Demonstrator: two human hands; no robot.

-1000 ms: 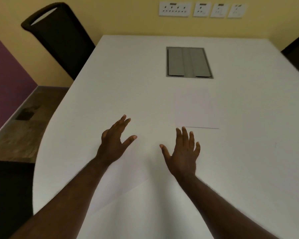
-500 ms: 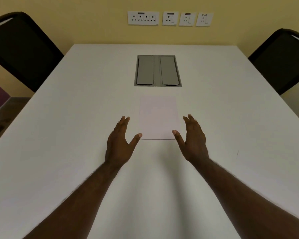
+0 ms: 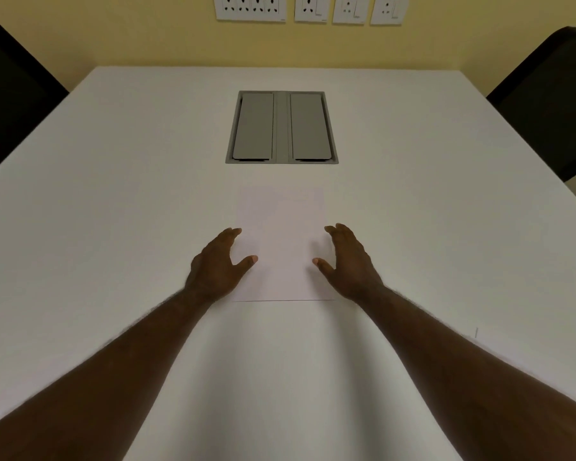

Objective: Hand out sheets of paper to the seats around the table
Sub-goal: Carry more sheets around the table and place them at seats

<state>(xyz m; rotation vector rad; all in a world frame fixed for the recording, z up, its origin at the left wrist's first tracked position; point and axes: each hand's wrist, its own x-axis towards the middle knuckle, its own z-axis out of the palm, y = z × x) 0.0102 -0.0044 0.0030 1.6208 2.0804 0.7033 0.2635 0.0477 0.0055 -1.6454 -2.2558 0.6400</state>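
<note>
No readable text, label, brand or number anywhere; small dark marks atop the wall socket plates (image 3: pixel 308 8) too blurred to read.

White paper (image 3: pixel 281 241), white table (image 3: pixel 113 194), black chairs (image 3: pixel 552 104)

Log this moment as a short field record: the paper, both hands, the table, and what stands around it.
paper: white rectangular paper stack lying flat on the table, just before the grey hatch
left hand: left hand open, at the stack's left edge, thumb over the paper
right hand: right hand open, at the stack's right edge
table: white table with a grey two-flap cable hatch set in it
seats: black chair far left; black chair far right
wall: white socket plates
</note>
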